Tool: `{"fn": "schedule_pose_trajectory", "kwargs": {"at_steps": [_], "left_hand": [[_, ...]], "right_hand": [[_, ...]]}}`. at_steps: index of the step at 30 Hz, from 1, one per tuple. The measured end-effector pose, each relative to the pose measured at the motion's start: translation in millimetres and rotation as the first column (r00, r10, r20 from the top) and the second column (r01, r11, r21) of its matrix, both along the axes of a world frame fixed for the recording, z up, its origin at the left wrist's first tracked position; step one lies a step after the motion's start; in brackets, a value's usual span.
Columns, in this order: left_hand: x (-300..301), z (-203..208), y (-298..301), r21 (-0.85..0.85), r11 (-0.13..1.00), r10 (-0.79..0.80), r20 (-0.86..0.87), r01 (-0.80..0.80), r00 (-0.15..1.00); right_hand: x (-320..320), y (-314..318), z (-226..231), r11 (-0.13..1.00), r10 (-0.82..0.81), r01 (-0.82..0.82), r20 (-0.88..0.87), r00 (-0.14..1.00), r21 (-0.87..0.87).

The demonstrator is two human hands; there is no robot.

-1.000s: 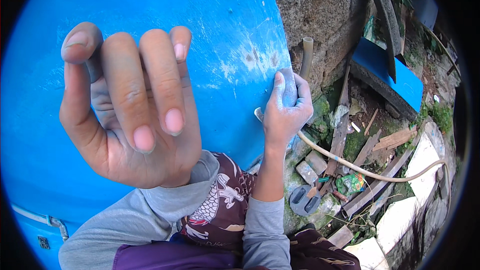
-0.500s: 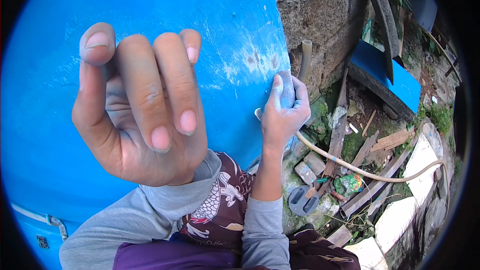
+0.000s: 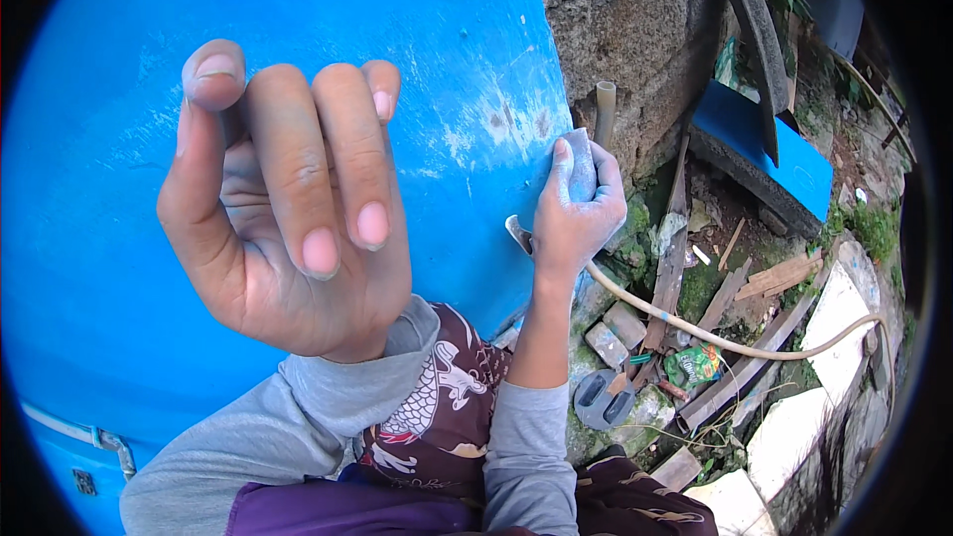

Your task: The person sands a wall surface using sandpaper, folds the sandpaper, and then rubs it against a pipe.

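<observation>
A large blue plastic drum (image 3: 129,69) fills the left and upper part of the view. My right hand (image 3: 576,208) is closed on a small grey piece of sandpaper (image 3: 580,171) and presses it against the drum's scuffed, whitish side. Grey dust covers its fingers. My left hand (image 3: 288,208) is raised close to the camera, palm toward me. It holds nothing, and its fingers curl loosely in front of the drum.
A rough stone wall (image 3: 635,30) stands right of the drum. Below it lie wooden planks (image 3: 675,248), a pale hose (image 3: 715,337), bricks, a grey sandal (image 3: 601,399), a green wrapper (image 3: 695,365) and a blue board (image 3: 764,144).
My left hand has drifted slightly right and its fingers have curled a little more. The right hand with the sandpaper stays at nearly the same spot on the drum.
</observation>
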State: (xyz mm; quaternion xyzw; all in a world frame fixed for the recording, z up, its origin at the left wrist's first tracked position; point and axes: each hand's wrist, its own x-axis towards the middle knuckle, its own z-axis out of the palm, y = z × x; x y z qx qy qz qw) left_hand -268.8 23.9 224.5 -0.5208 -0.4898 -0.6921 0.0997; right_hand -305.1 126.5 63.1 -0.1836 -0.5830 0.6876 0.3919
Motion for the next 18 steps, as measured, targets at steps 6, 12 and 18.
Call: {"fn": "schedule_pose_trajectory", "kwargs": {"at_steps": [6,12,18], "left_hand": [[3.2,-0.2,-0.1,-0.002,1.0,0.001,-0.016,-0.001,1.0],[2.6,-2.3,-0.2,0.02,1.0,-0.013,-0.008,0.013,1.0],[-1.2,-1.7,0.4,0.02,1.0,-0.012,-0.01,0.013,1.0]], "right_hand": [[3.2,-21.1,-10.2,0.995,-0.077,0.081,-0.064,0.995,0.063],[4.5,-10.1,-0.4,0.999,-0.038,0.038,0.006,0.999,0.009],[-5.3,1.8,-1.4,0.998,-0.055,0.055,0.012,0.998,0.015]]}}
